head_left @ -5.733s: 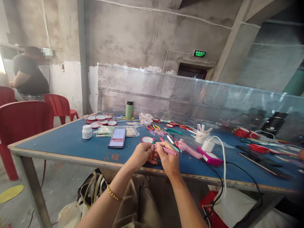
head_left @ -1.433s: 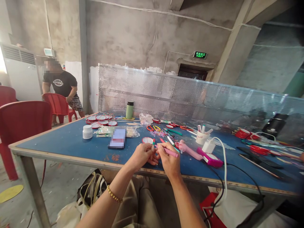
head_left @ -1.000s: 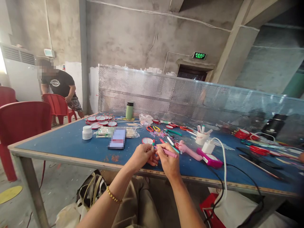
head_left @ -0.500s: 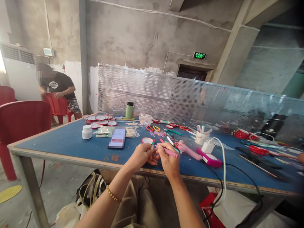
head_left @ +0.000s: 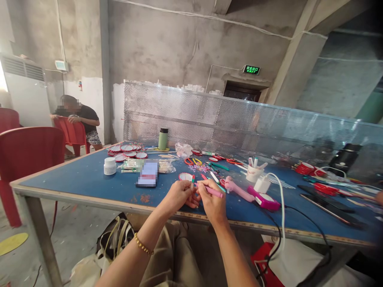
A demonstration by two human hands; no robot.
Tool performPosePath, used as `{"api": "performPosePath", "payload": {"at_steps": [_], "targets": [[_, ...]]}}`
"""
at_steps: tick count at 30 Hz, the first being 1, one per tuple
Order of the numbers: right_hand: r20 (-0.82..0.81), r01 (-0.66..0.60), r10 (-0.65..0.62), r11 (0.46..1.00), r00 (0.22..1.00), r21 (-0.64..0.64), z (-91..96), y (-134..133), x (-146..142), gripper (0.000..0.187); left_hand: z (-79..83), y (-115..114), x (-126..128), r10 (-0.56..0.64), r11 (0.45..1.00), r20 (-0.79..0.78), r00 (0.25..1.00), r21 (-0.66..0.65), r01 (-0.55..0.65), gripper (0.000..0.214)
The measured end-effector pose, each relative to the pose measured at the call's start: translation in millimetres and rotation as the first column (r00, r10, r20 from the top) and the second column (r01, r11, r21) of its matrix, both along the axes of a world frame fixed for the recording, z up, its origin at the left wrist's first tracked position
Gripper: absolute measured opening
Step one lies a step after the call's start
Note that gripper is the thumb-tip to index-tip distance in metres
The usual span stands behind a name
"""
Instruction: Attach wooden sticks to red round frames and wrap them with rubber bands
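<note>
My left hand [head_left: 179, 194] is closed near the table's front edge, pinching a small flat strip [head_left: 193, 180] with red, white and green bands that stands upright. In my right hand [head_left: 213, 202] is a pink marker [head_left: 214, 192], gripped like a pen. Its tip points left toward the strip; whether the two touch I cannot tell. Just behind my hands lie a round red-rimmed disc [head_left: 184, 176] and a white-bodied marker [head_left: 214, 177]. A pink handheld tool [head_left: 239, 190] rests to the right of my right hand.
On the blue table [head_left: 80, 179] are a phone [head_left: 147, 174], a white jar [head_left: 109, 166], stacked red-rimmed discs [head_left: 127, 148], a green bottle [head_left: 163, 139], pliers [head_left: 220, 165] and a cup of markers [head_left: 254, 172]. Cables cross the right side. A person [head_left: 79, 115] leans on a red chair.
The pink marker's rear end has shifted slightly left and down in my right hand. My left hand stays in place. The person at the far left has lowered onto the red chair's back.
</note>
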State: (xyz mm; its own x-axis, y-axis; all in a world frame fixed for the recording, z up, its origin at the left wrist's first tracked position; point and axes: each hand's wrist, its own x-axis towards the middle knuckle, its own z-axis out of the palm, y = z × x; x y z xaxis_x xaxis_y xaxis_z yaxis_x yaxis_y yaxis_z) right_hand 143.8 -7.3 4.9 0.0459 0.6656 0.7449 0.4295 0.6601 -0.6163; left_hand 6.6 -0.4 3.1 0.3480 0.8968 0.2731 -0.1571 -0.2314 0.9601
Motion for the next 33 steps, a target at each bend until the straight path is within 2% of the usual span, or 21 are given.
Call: {"api": "performPosePath", "payload": {"at_steps": [8,33], "targets": [[-0.023,0.018,-0.019,1.0,1.0,-0.01,0.9,-1.4,-0.6,0.019,1.5,-0.8,0.2,-0.001,1.0,0.009,1.0,-0.006,0.001,0.041],[-0.022,-0.035,0.034,0.999,0.999,-0.008,2.5,-3.5,-3.8,0.02,-2.7,1.6,0.5,-0.004,1.0,0.018,1.0,-0.03,0.004,0.035]]}}
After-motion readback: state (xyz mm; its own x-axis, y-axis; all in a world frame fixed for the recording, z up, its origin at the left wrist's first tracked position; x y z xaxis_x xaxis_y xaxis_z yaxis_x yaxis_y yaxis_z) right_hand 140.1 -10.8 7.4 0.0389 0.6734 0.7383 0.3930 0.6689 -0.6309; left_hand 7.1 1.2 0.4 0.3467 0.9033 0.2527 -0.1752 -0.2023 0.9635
